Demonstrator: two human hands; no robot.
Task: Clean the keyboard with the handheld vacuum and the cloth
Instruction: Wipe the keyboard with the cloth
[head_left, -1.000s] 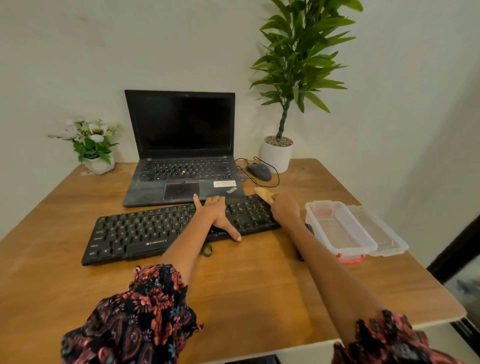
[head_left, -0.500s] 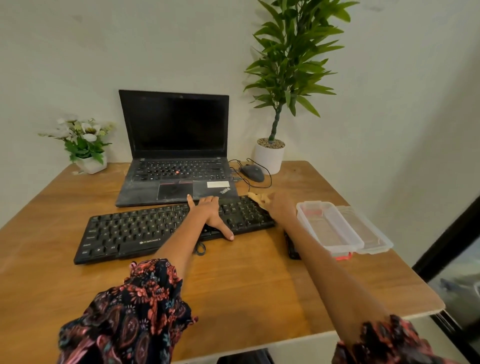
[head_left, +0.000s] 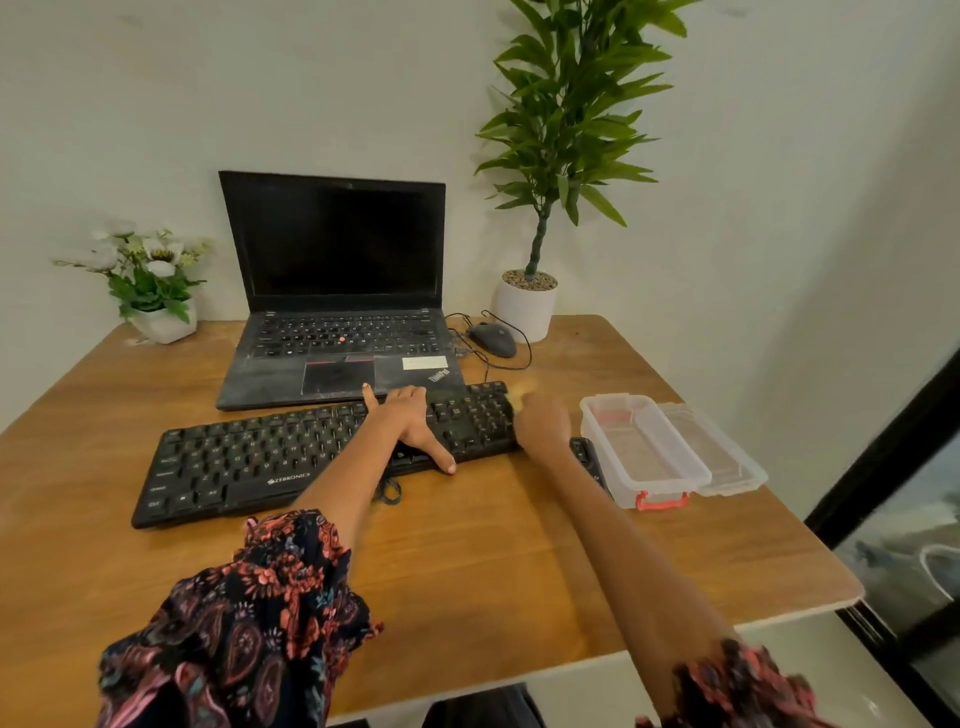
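Wooden desk (head_left: 467, 561) — keyboard (head_left: 291, 452) under left hand (head_left: 410, 421) — cloth (head_left: 522, 388) beside it

Wood grain and matt black plastic on my feed.
I see a smooth wooden table (head_left: 467, 545), a matt black plastic keyboard (head_left: 291, 457) and a clear glossy plastic box (head_left: 644, 447).

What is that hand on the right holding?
The right hand holds a yellowish cloth at the keyboard's right end; the cloth is too blurred to tell by which part.
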